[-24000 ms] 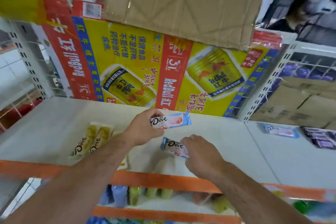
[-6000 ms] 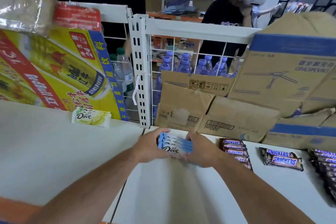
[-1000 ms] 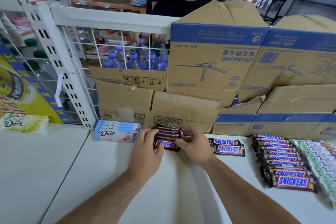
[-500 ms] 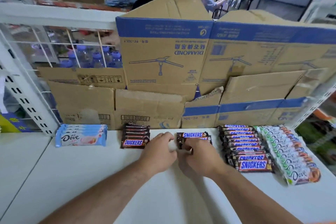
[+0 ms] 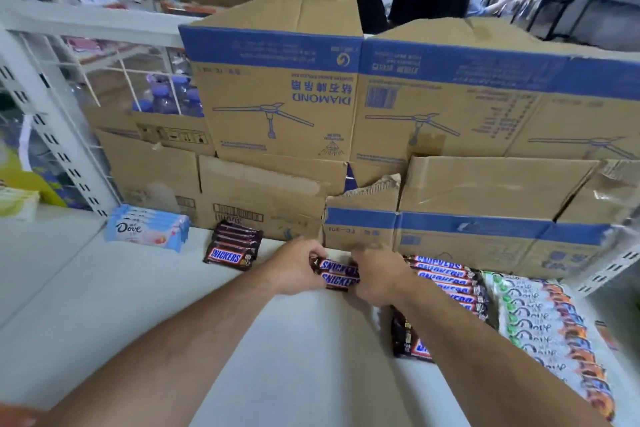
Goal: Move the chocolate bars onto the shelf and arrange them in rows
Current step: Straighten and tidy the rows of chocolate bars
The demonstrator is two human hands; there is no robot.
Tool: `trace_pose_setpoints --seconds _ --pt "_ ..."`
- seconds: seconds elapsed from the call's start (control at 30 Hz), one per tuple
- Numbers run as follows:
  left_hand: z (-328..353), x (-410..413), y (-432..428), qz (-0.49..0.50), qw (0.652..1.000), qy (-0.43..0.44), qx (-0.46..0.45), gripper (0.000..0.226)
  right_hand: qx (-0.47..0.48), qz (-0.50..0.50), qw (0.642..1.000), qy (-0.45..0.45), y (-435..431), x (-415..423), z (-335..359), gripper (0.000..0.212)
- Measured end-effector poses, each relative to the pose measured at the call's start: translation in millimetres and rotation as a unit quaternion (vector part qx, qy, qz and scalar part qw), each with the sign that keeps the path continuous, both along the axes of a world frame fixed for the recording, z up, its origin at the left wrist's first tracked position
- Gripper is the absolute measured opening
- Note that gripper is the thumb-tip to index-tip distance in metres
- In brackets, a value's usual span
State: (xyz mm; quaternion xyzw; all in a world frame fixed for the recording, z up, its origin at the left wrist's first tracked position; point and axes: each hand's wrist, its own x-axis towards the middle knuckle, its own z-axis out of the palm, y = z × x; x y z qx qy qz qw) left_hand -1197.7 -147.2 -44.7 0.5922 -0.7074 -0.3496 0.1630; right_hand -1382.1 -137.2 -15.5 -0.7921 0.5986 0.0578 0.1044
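1. Item in hand: a small bundle of brown-wrapped Snickers bars (image 5: 337,276) with blue-and-white lettering, two faces showing. It sits mid-way along the white metal shelf (image 5: 173,305), near the back. Whether it rests on the shelf or is lifted just clear of it cannot be told.
2. Left hand (image 5: 298,267): fingers curled round the bundle's left end, gripping it.
3. Right hand (image 5: 377,274): fingers curled over the bundle's right end, gripping it from the opposite side.
4. Handling, by judgement: the bars are light and fairly stiff, and the film wrap is glossy and probably slippery. Loose bars are likely to slide over one another. The best hold is at both ends, pressed inward so the bundle stays square, and not by the thin crimped seals. A hard squeeze could dent the chocolate.
5. Already in rows, left to right:
   - a pale-blue stack of Dove bars (image 5: 147,229) near the white perforated upright (image 5: 52,142)
   - a short stack of dark Snickers bars (image 5: 233,246), well apart from the bundle
   - a long row of Snickers bars (image 5: 446,284) just beside the right hand, running under the forearm
   - a row of green-and-orange Dove bars (image 5: 540,322) at the far right
6. Backing: brown cardboard cartons with blue bands (image 5: 277,107) stand along the rear of the shelf.
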Motion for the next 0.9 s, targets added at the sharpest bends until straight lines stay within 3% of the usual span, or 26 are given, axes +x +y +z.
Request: trace_pose_setpoints --seconds 0.17,0.33,0.57,0.73,0.9 --pt "4 12 9 0.023 0.995 -0.019 -0.099 0.033 -0.033 -0.005 0.995 -0.092 3 9 -3 0.028" --pt "0 25 13 0.021 0.998 0.062 -0.012 0.027 0.016 -0.029 0.991 -0.129 8 14 -2 0.023" --pt "-3 25 5 0.076 0.993 0.025 -0.086 0.018 0.008 -0.105 0.970 -0.217 3 21 -4 0.008" --pt "-2 28 -4 0.142 0.985 0.010 -0.099 0.017 -0.011 -0.158 0.941 -0.299 -6 40 -7 0.015" --pt "-7 25 -7 0.146 0.982 0.002 -0.119 0.022 -0.045 -0.182 0.926 -0.327 -6 42 -15 0.026"
